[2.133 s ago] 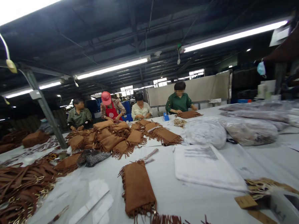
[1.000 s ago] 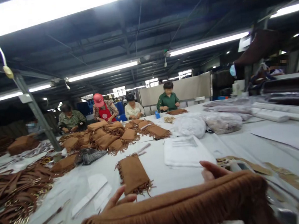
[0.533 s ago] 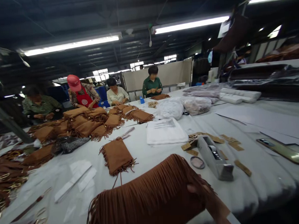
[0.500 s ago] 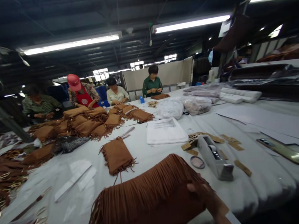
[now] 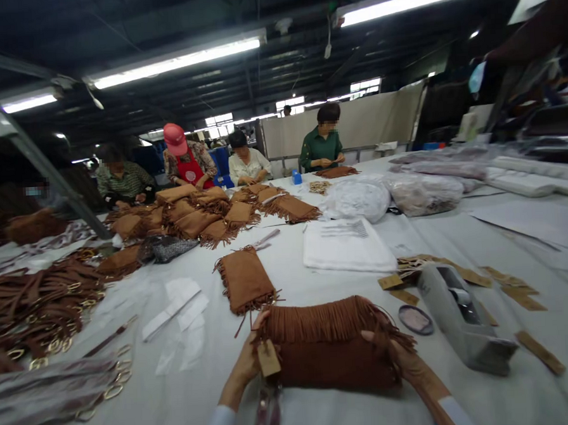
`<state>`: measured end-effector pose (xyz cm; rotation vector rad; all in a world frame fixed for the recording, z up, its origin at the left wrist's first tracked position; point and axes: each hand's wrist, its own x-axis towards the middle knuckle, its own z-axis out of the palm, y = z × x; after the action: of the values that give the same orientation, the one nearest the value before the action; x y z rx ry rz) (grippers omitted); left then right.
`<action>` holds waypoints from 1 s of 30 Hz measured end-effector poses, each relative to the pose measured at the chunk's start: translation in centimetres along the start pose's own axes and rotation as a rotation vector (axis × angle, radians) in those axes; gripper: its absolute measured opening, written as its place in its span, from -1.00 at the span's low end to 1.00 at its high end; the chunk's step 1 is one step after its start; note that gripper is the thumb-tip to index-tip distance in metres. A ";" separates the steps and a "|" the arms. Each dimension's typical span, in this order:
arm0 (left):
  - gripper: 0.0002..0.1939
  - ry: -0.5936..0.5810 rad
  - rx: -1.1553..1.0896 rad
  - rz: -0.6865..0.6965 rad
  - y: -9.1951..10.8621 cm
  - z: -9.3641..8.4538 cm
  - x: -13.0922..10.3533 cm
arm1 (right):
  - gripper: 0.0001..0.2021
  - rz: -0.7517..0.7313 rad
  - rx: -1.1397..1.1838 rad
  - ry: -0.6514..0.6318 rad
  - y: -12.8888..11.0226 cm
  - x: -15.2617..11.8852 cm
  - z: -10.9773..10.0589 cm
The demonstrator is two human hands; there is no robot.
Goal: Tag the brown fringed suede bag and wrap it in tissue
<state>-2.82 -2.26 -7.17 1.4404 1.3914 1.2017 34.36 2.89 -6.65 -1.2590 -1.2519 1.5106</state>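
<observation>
Both hands, left hand (image 5: 247, 366) and right hand (image 5: 406, 364), grip the fringed bag (image 5: 332, 349) at bottom centre with fingers closed; its fringe could snag the tape dispenser (image 5: 463, 320) lying near on the right.

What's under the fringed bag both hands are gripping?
The fringed bag lies on the white table, left hand and right hand at its ends. A tan tag hangs in front. Anything beneath it is covered.
</observation>
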 end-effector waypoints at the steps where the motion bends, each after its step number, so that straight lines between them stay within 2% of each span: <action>1: -0.35 -0.010 0.117 0.024 -0.5 0.7 0.8 | -0.63 -0.079 -0.104 0.014 0.7 1.0 -0.3; 4: -0.38 0.015 0.403 0.045 -1.4 2.8 2.3 | -0.56 -0.398 -0.441 0.103 2.7 3.5 -0.4; 6: -0.39 0.062 0.451 0.017 -1.3 4.3 2.6 | -0.50 -0.513 -0.665 0.202 3.9 4.6 0.6; 10: -0.35 0.105 0.506 -0.041 -0.4 7.5 1.6 | -0.49 -0.486 -1.040 0.394 5.8 4.6 5.1; 14: -0.23 0.051 0.781 0.092 0.2 9.6 -0.1 | -0.43 -0.493 -1.238 0.425 6.6 3.0 9.2; 17: -0.19 0.040 0.887 0.167 0.5 9.9 -0.7 | -0.45 -0.536 -1.304 0.414 6.7 2.4 10.2; 20: -0.23 0.045 0.910 0.163 0.8 9.7 -0.7 | -0.49 -0.572 -1.324 0.439 7.2 2.3 10.0; 23: -0.27 0.034 0.898 0.157 1.1 9.3 -0.7 | -0.53 -0.681 -1.355 0.424 8.1 1.3 9.6; 26: -0.34 0.000 0.858 0.123 1.5 8.9 -0.6 | -0.57 -0.795 -1.392 0.351 7.8 -1.1 9.7; 28: -0.40 -0.044 0.816 0.091 2.0 8.6 -0.4 | -0.55 -0.844 -1.405 0.274 6.5 -2.7 10.2; 30: -0.47 -0.095 0.762 0.064 2.6 8.1 0.0 | -0.44 -0.891 -1.410 0.155 4.8 -3.5 11.0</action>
<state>5.71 -1.89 -6.64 2.0264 1.8477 0.6305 24.34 -3.61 -10.37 -1.1728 -2.4076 -0.2771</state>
